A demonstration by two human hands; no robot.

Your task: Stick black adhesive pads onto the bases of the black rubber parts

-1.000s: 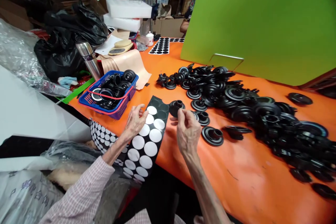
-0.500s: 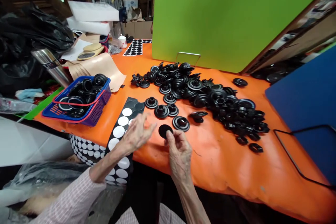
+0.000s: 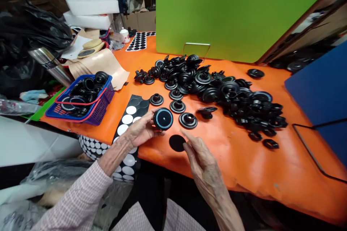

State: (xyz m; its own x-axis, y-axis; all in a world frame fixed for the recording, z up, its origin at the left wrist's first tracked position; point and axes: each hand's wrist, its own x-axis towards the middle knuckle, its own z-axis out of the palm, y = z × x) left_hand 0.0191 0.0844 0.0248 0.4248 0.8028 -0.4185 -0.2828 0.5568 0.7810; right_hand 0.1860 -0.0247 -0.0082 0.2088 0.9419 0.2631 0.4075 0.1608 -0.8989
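Head view, left to right: steel flask (image 3: 50,65) leaning at far left, then blue basket (image 3: 104,103) full of black parts, on orange counter (image 3: 244,166). Brown paper (image 3: 101,65) behind basket. Dotted sheet (image 3: 122,129) next, hanging over front edge, white rounds on most of it, dark circles at far end. Left hand (image 3: 142,130) over sheet's right side, fingers curled round rim of black round part (image 3: 163,119), blue-ringed face up, tilted to camera. Flat black disc (image 3: 176,143) just right and nearer the person, apart from that part; whether it touches counter, can't tell. Few loose parts (image 3: 188,120) behind it. Right hand (image 3: 203,158) pinches disc's right edge, thumb against fingers, index stretched forward. Big pile (image 3: 229,88) of black parts beyond, green board (image 3: 222,11) behind pile, blue panel (image 3: 322,83) far right.
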